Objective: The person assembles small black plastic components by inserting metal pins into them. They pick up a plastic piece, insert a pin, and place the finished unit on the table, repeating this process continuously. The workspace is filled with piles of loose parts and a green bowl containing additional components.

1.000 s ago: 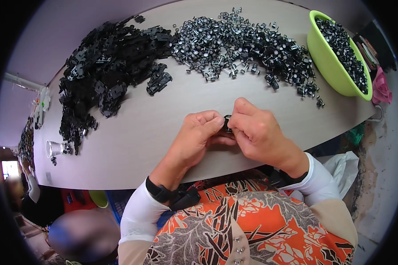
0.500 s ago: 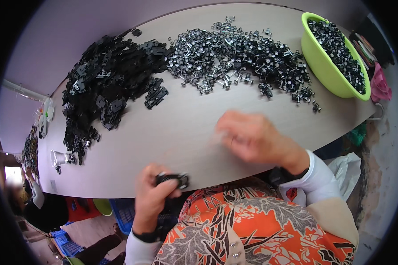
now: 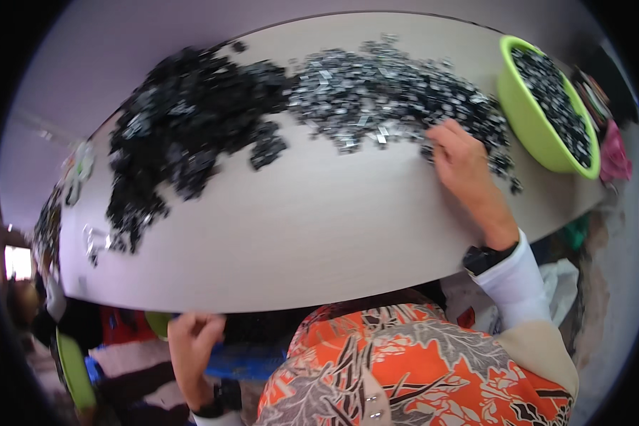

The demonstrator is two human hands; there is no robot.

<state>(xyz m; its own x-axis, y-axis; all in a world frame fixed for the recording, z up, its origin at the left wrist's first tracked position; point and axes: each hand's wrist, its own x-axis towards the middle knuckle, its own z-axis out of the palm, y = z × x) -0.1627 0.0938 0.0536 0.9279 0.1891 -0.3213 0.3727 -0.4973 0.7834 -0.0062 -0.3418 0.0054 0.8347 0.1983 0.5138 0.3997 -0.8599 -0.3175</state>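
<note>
My right hand (image 3: 463, 157) reaches to the near edge of a heap of small wheel-and-axle pieces (image 3: 355, 99), black with silvery hubs. Its fingers are bent together at the pieces, and what lies between the fingertips is hidden. My left hand (image 3: 195, 348) hangs just off the table's near edge, fingers loosely bent and apart. Blur softens it, and no thing shows in it. A large pile of flat black plastic parts (image 3: 192, 106), like toy car bases, spreads over the table's left side.
A lime-green basin (image 3: 525, 117) full of wheel pieces stands at the right end of the table (image 3: 298, 234). A clear cup (image 3: 96, 240) lies at the left. A blue crate (image 3: 241, 361) sits below the near edge. Another person's sleeve (image 3: 55, 302) shows at far left.
My left hand has moved left and down past the table edge, and the black toy car base it held no longer shows. The right hand has gone up and right to the wheel heap.
</note>
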